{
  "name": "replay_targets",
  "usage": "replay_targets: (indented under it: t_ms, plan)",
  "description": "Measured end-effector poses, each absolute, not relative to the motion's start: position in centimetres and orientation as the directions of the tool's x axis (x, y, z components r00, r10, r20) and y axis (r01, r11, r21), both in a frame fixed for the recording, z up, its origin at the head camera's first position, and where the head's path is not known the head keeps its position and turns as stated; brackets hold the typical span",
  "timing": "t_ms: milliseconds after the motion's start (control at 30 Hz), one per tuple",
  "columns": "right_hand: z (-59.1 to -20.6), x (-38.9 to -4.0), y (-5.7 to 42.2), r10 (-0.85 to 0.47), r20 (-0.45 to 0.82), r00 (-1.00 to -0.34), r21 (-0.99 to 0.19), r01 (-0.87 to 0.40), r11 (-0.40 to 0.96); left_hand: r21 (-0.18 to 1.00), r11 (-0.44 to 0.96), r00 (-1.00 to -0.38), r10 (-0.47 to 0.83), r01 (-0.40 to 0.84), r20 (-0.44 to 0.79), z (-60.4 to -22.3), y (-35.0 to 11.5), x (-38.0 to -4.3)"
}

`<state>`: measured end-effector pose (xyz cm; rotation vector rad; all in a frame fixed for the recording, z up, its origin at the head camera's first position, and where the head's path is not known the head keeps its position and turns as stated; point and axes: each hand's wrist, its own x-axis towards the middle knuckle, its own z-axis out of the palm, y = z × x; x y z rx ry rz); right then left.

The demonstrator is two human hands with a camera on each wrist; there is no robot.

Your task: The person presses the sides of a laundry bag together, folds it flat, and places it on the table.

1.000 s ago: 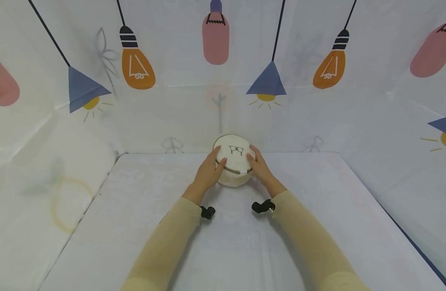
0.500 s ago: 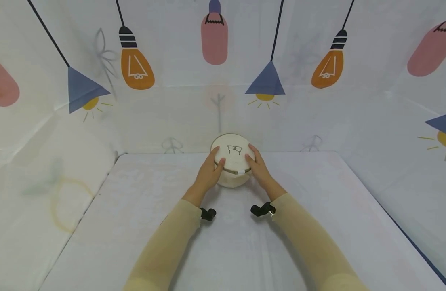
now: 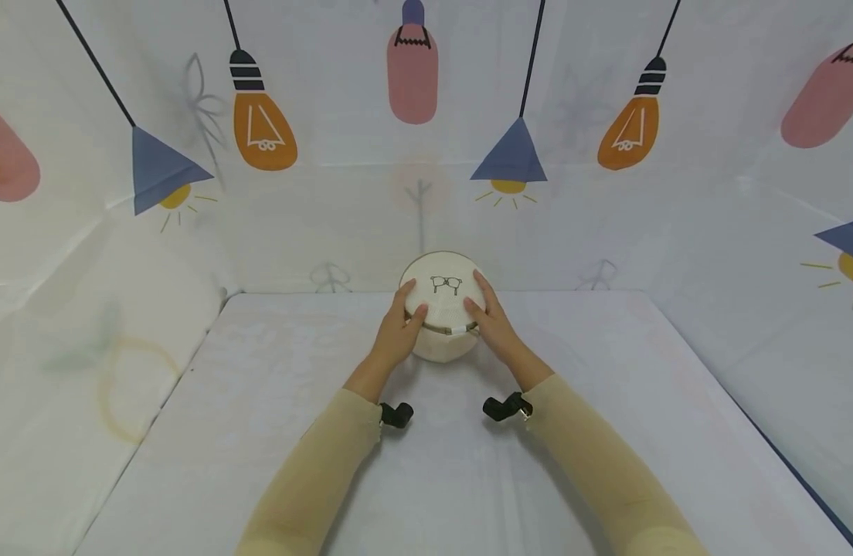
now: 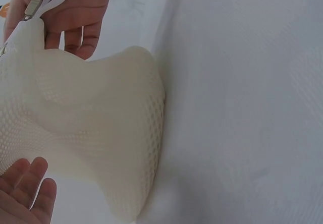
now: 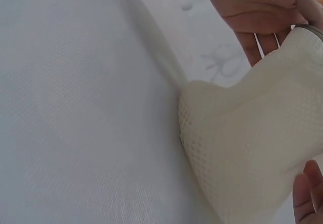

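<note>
A round cream mesh laundry bag with a glasses drawing on its top stands near the table's back edge. A zipper runs round the top rim, with a white ribbon tab at the front. My left hand holds the rim from the left and my right hand from the right, thumbs on the top face. From the left wrist, the bag's side looks soft and dented, its base at the table surface. The right wrist view shows the left hand's palm and the bag's mesh wall. Some fingers are hidden behind the bag.
The table is covered in white cloth. Behind it rises a white backdrop printed with lamps and bulbs, which also closes off both sides. A small black wrist camera sits at each cuff.
Both hands and the bag's top have shifted slightly left. The top face now sits a little higher in the view and tips more toward me, and the grip stays the same.
</note>
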<state>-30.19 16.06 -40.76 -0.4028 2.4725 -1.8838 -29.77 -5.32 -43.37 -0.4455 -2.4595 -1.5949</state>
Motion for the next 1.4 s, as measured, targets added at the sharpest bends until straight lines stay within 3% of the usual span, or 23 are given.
replay_targets:
  t_ms: [300, 600, 833, 1067, 1400]
  plan:
    - [-39.3, -28.9, 15.9, -0.216, 0.201, -0.955, -0.953, -0.242, 0.182, 0.918, 0.270, -0.956, 0.126, 0.290, 0.265, -42.9, -5.3, -29.4]
    - [-42.5, -31.2, 16.4, -0.185, 0.137, -0.973, -0.988, -0.122, -0.091, 0.960, 0.120, -0.957, 0.174, 0.254, 0.231, -42.5, -5.4, -29.1]
    - [-42.7, -30.9, 16.2, -0.205, 0.229, -0.952, -0.951, -0.174, -0.255, 0.979, -0.020, -0.962, 0.183, 0.204, 0.204, -41.9, -5.3, -28.6]
    - [-42.5, -30.4, 16.0, -0.191, 0.204, -0.960, -0.958, -0.155, -0.242, 0.977, -0.129, -0.968, 0.166, 0.169, 0.190, -42.5, -5.0, -28.7]
    - [-42.6, -30.1, 15.8, -0.144, 0.189, -0.971, -0.969, -0.161, -0.187, 0.981, -0.069, -0.967, 0.170, 0.181, 0.190, -42.9, -5.0, -28.2]
